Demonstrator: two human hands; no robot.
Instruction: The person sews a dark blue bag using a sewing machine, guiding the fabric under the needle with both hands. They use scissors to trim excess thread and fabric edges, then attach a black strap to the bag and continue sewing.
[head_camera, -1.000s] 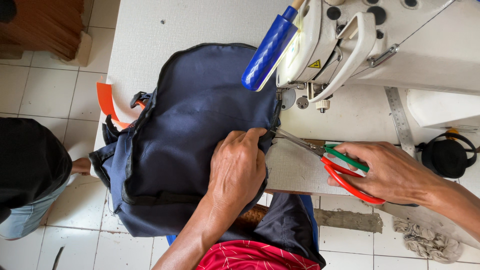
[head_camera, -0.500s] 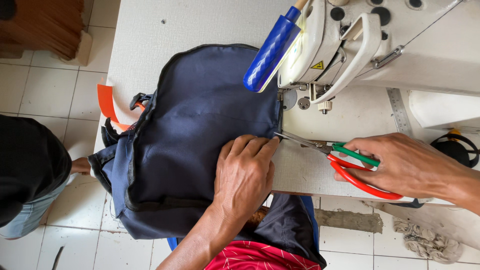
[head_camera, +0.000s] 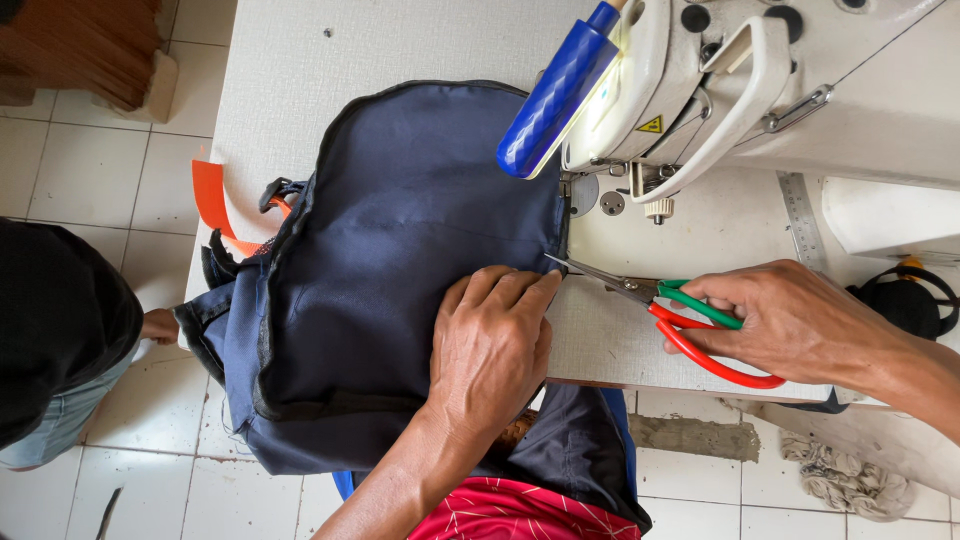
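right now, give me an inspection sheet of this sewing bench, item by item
surface: speckled white tabletop, bare at the top left
job's things: navy fabric bag lies flat beside the white sewing machine; scissors with red and green handles have their tips at the bag's edge
clutter: blue ribbed handle; steel ruler
hands: left hand presses on the bag; right hand holds the scissors
cables: nothing seen
surroundings: white floor tiles; grey rag; another person in black top on the left
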